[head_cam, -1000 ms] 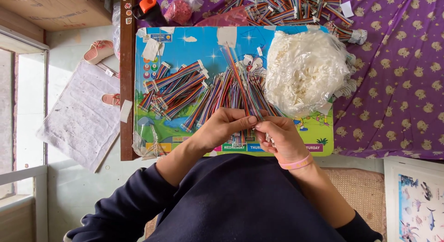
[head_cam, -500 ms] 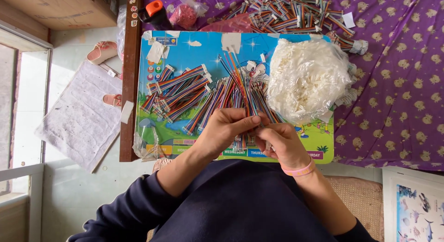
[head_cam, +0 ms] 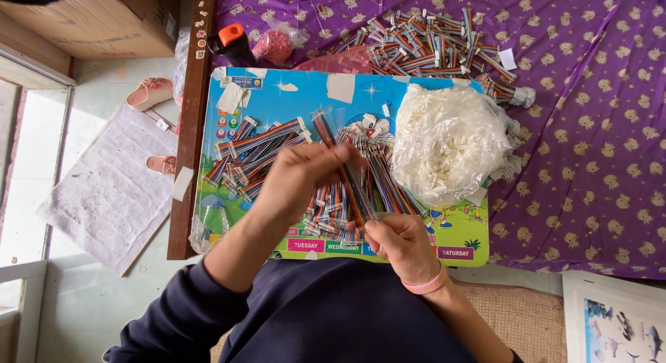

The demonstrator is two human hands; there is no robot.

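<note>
Nearest, the person's dark navy sleeves filled the lower frame, elbows and forearms partly cut off at the bottom edge. Right hand (head_cam: 401,244), pink band at the wrist, was closed on the near end of a long multicoloured ribbon cable strip (head_cam: 341,170); the pinching fingertips faced away from the camera, so exact contact could not be read. Left hand (head_cam: 300,177) was closed around the strip's middle, fingers blurred, hiding that section. The strip's far end rose clear above the left hand, over the bright cartoon-printed lap board (head_cam: 277,92).

Beneath the hands lay a loose heap of short rainbow-wire cables (head_cam: 258,149), the part under the left hand hidden. To the right on the board sat a clear plastic bag of small white connector pieces (head_cam: 449,141); individual pieces too fine to distinguish.

Farther off, a second pile of cables (head_cam: 430,45) rested on the purple patterned cloth (head_cam: 590,162). An orange-capped dark bottle (head_cam: 231,44) stood at the board's far left corner.
</note>
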